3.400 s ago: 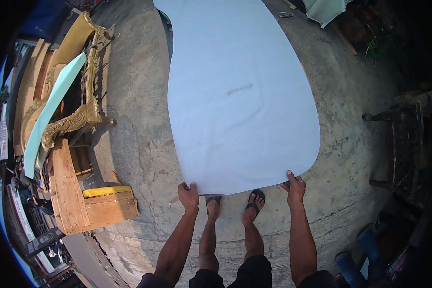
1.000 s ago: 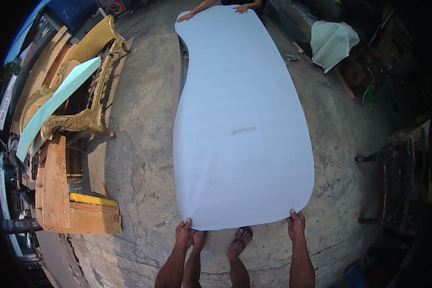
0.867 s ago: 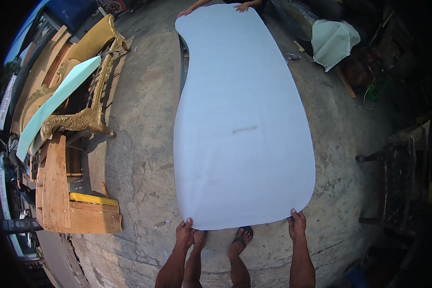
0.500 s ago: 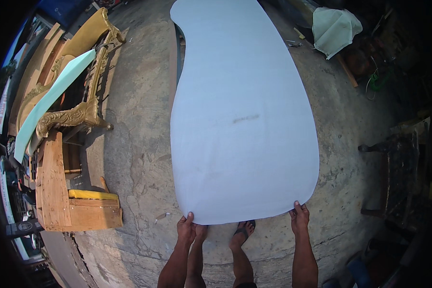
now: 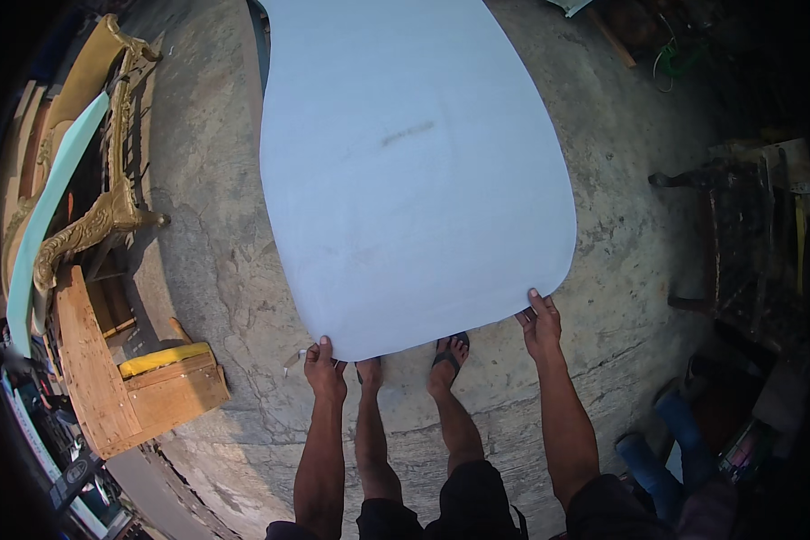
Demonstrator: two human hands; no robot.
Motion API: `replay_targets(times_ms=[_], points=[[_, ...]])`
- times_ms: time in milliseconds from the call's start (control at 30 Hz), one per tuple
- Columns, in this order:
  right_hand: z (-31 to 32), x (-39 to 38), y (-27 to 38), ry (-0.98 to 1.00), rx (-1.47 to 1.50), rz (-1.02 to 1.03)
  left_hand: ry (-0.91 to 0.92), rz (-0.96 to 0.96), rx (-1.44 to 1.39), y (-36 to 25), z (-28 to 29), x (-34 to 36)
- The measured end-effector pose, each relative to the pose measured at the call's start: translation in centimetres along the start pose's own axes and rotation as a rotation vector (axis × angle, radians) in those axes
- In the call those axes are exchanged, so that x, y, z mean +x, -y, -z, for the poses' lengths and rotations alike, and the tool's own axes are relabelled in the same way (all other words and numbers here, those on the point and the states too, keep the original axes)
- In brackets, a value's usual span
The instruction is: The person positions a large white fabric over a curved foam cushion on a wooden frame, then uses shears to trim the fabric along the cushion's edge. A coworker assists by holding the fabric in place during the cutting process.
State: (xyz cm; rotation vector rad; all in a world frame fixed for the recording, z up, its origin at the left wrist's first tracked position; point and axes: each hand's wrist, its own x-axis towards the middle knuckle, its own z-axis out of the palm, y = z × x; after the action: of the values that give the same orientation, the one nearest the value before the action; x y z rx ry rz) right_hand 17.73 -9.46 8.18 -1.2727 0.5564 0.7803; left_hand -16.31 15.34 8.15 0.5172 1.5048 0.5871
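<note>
A large white sheet of fabric (image 5: 414, 216) with a curved outline and a dark smudge stretches away in front of me. My left hand (image 5: 325, 369) pinches its near left corner, thumb on top and fingers beneath. On the near right corner, my right hand (image 5: 542, 324) grips the edge the same way, with some fingers hidden below. The near edge hangs slack-free between both hands, above my sandalled feet. Along the far left side, a strip of something brownish and dark (image 5: 255, 54) shows beneath the sheet; most of what lies under it is hidden.
At left stand a gold carved sofa frame (image 5: 112, 211), a long mint-green strip (image 5: 58, 198) leaning on it, and a bare wooden frame (image 5: 94, 360) with a yellow pad (image 5: 164, 360). Dark furniture (image 5: 720, 225) stands at right on the concrete floor (image 5: 211, 297).
The view has shifted, so the sheet's near edge and both hands appear higher in the picture. The near edge now slants, its right end farther up. Both hands keep their hold.
</note>
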Motion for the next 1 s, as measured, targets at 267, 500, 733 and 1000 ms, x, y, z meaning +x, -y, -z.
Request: replay_targets(times_ms=[267, 500, 733, 1000], points=[[-5.1, -4.9, -8.1, 0.061, 0.196, -0.159, 0.097, 0.182, -0.173, 1.8, -2.5, -2.9], [-5.6, -4.6, -10.2, 0.065, 0.273, -0.152, 0.118, 0.172, -0.203, 2.5, -1.8, -2.0], [-2.8, -1.8, -3.5, -0.047, 0.079, -0.026, 0.108, 0.194, -0.143, 1.8, -1.8, -2.0], [1.4, 3.9, 4.2, -0.101, -0.066, 0.083, 0.154, 0.231, -0.118, 1.6, -1.3, -1.6]])
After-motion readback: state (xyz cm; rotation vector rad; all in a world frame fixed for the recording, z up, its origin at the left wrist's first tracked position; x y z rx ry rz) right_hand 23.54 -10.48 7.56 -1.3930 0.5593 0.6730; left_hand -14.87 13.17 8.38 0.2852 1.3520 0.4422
